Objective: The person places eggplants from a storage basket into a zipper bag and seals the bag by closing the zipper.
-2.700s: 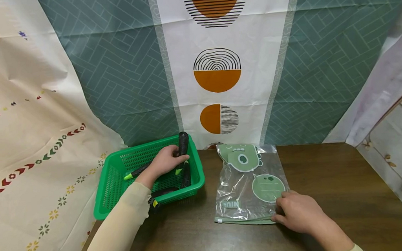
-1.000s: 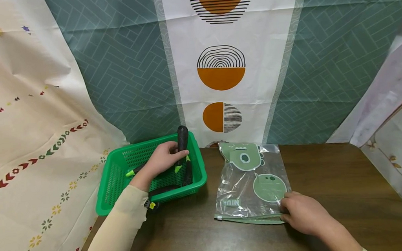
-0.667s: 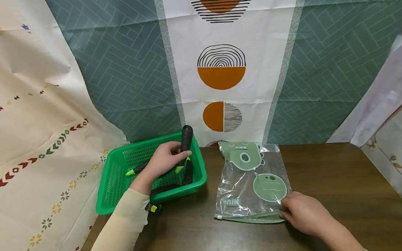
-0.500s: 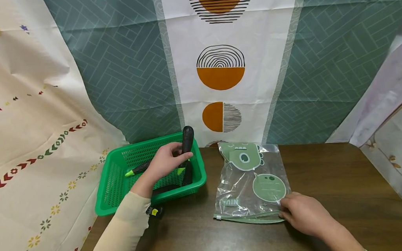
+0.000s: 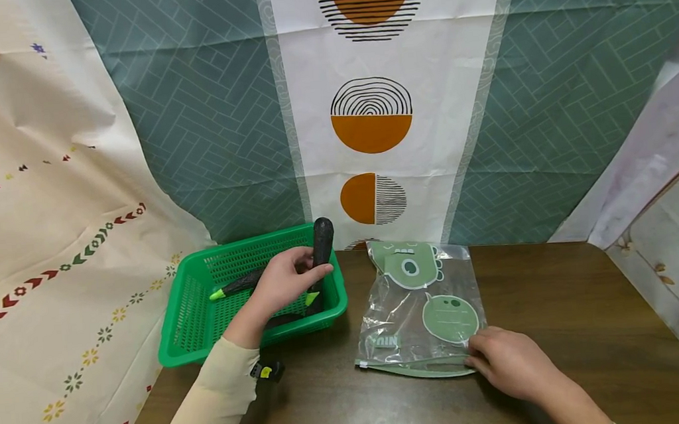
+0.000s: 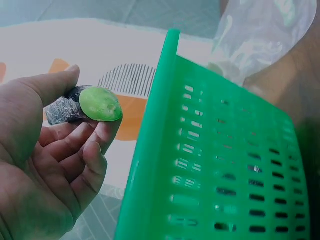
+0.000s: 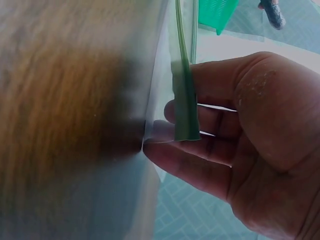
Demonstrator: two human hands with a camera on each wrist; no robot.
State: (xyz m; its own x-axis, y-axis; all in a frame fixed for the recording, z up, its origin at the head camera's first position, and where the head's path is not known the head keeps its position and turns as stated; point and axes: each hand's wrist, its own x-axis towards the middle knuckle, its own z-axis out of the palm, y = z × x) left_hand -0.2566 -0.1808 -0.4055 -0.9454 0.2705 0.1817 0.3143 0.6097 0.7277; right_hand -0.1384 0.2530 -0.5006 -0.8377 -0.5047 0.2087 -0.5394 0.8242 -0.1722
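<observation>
My left hand holds a long, dark eggplant between thumb and fingers, over the right side of a green basket. Its rounded end points up and its green stem end faces the left wrist camera. Several other eggplants lie in the basket, one with a green tip at the left and another partly hidden below the held one. My right hand pinches the near right corner of a clear zip bag with green prints. In the right wrist view, thumb and fingers grip its green zip strip.
Brown wooden table lies under the basket and bag. A patterned cloth hangs behind, reaching the table's far edge. A flowered cream cloth hangs at the left, next to the basket. A white slider sits at the zip's left end.
The left hand has shifted right, bringing the eggplant toward the basket's right rim and tilting its top rightward. The right hand keeps its hold; the bag's zip edge has shifted slightly left.
</observation>
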